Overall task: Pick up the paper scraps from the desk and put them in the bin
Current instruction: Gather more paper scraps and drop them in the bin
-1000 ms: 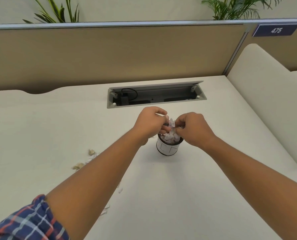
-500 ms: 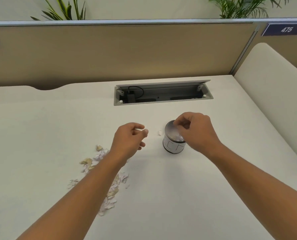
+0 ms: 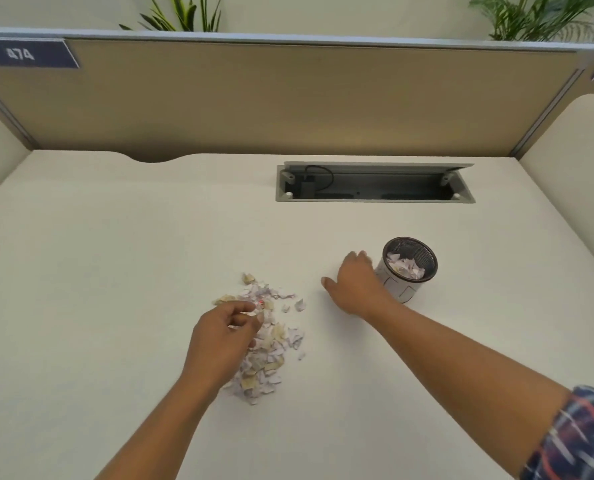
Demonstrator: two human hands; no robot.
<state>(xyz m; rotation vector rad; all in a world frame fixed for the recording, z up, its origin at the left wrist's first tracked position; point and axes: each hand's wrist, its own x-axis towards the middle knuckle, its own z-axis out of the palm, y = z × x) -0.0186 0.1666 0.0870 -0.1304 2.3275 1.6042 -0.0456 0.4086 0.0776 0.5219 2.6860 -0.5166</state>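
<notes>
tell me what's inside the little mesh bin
Torn paper scraps, white and pale purple, lie heaped inside the bin. The bin's floor and any lower scraps are covered by that heap.

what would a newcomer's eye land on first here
A heap of scraps lies in the middle of the desk, the left hand over it with curled fingers. Right of it stands a small mesh bin, already holding scraps, with the right hand beside it. Behind, an open cable tray is sunk into the desk.
</notes>
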